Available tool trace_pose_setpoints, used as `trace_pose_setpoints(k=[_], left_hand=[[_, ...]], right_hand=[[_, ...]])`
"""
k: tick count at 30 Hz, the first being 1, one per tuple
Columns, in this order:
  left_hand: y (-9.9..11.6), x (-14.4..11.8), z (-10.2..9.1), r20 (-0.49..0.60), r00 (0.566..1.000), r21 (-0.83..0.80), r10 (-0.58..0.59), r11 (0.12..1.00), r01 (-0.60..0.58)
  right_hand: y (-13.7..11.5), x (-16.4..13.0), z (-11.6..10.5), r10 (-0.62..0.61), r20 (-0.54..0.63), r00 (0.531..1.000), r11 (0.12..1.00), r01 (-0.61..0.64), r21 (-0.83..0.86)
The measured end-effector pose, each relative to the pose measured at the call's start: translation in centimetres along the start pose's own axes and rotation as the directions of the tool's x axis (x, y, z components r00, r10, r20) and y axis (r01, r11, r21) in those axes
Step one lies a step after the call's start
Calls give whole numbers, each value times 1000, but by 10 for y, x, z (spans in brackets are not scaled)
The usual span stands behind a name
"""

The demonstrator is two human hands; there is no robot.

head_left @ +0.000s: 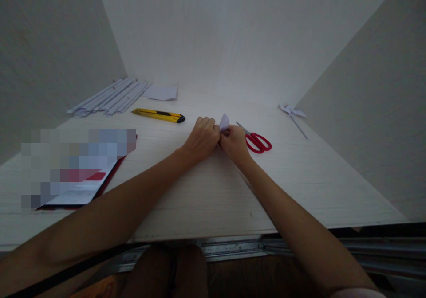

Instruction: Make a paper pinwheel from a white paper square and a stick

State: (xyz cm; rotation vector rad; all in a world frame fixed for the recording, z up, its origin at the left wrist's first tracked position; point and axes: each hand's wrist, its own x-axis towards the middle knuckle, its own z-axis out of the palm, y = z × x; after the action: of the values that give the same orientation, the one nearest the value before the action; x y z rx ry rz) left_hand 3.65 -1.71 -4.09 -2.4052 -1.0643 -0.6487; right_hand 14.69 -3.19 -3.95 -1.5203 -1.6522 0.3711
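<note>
While both hands meet at mid-table, the left hand [202, 138] and right hand [234, 143] pinch a small folded paper piece [224, 121] between closed fingertips. Judged light, thin, easily creased; best held at the folded edges. Red scissors [257, 141] lie just beside the right hand.

The folded paper piece [224, 121] is pale lilac-white, and the scissors [257, 141] have red handles. The utility knife [159, 115] is yellow with black, the paper rolls [109, 96] white, the desk [206, 191] pale wood-grained.
</note>
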Motion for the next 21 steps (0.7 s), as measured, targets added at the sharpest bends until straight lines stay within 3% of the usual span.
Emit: trace_pose_setpoints(k=[10, 16, 21], left_hand=[[1, 0, 2, -51, 998, 12, 40, 999, -39], [6, 1, 3, -119, 988, 45, 94, 995, -89], [4, 0, 6, -130, 991, -22, 15, 1000, -18]], right_hand=[[3, 1, 2, 11, 8, 1000, 996, -12, 84], [9, 8, -2, 18, -59, 998, 995, -12, 99], [13, 9, -8, 2, 7, 1000, 992, -3, 128]])
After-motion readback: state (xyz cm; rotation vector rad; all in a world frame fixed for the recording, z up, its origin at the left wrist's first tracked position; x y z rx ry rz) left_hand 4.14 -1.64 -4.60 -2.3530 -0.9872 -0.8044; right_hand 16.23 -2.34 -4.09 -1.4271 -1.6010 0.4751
